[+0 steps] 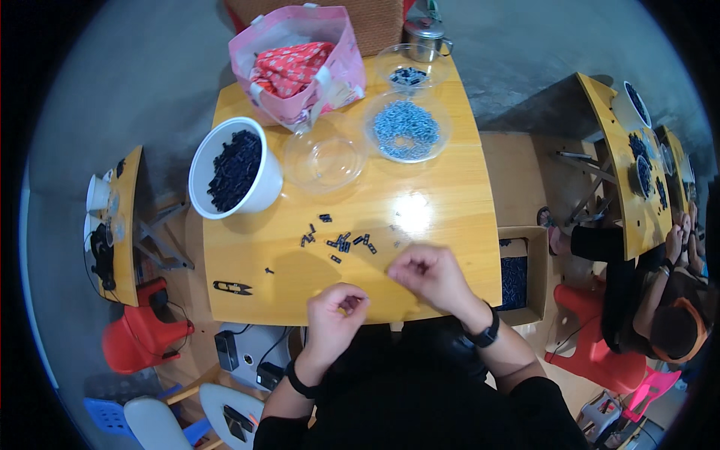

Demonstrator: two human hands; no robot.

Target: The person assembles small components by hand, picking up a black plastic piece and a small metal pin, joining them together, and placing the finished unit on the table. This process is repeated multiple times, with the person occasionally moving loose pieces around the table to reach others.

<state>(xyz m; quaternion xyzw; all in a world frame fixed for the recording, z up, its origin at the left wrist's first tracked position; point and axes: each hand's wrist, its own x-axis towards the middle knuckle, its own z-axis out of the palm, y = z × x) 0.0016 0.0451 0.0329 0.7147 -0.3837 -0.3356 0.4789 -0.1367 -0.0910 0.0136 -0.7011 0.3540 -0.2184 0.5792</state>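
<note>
Above the near edge of the wooden table (442, 195), my left hand (336, 319) is closed, thumb and forefinger pinched together. My right hand (435, 279) hovers a little farther right and higher, its fingers also curled into a pinch. Whatever either hand holds is too small or hidden to name. Just beyond them lies a loose group of small black plastic pieces (343, 243). One small dark piece (268, 270) sits apart to the left, and black thread snips (232, 288) rest near the left edge.
A white bucket (273, 180) holds many black pieces. Beside it are an empty-looking clear bowl (324, 185), a clear bowl of small bluish metallic parts (406, 130) and another with dark pieces (409, 76). A pink bag (345, 64) and metal cup (424, 34) stand behind. A person sits right.
</note>
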